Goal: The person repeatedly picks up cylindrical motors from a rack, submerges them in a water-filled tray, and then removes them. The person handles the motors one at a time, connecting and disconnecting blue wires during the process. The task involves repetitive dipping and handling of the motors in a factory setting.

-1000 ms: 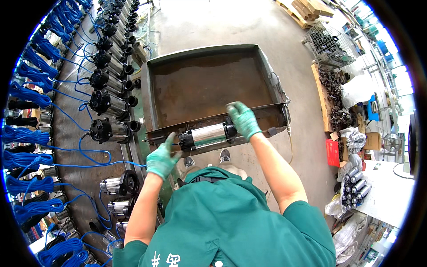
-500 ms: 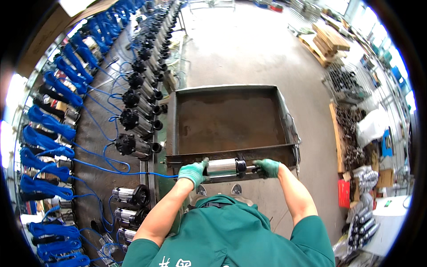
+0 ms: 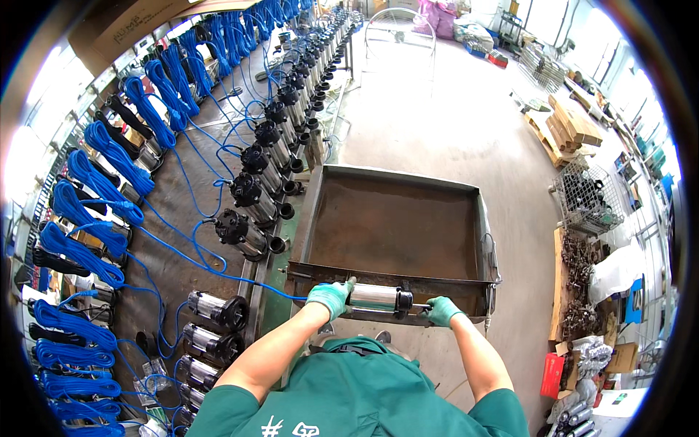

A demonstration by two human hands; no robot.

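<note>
A silver cylindrical pump motor (image 3: pixel 373 298) with black end parts lies sideways across the near edge of a metal water tank (image 3: pixel 393 173). My left hand (image 3: pixel 331 297), in a green glove, is closed round its left end, where a blue cable (image 3: pixel 269 288) runs in. At the other end a thin shaft (image 3: pixel 418 309) sticks out, and my right hand (image 3: pixel 441 311), also gloved in green, is closed on its tip. The right fingertips are partly hidden. Brownish water (image 3: pixel 393 226) fills the tank's main part.
Left of the tank, a long row of upright pumps (image 3: pixel 247 189) stands on a dark bench (image 3: pixel 186 240). Several pumps (image 3: pixel 215 309) lie nearer me. Coiled blue cables (image 3: pixel 87 251) line the far left. A wire basket (image 3: pixel 586 197) and a red box (image 3: pixel 552 375) are at right.
The whole view has shifted, so the tank, pumps and my hands appear lower and farther right. Both hands keep their hold on the pump motor, which lies across the tank edge as before.
</note>
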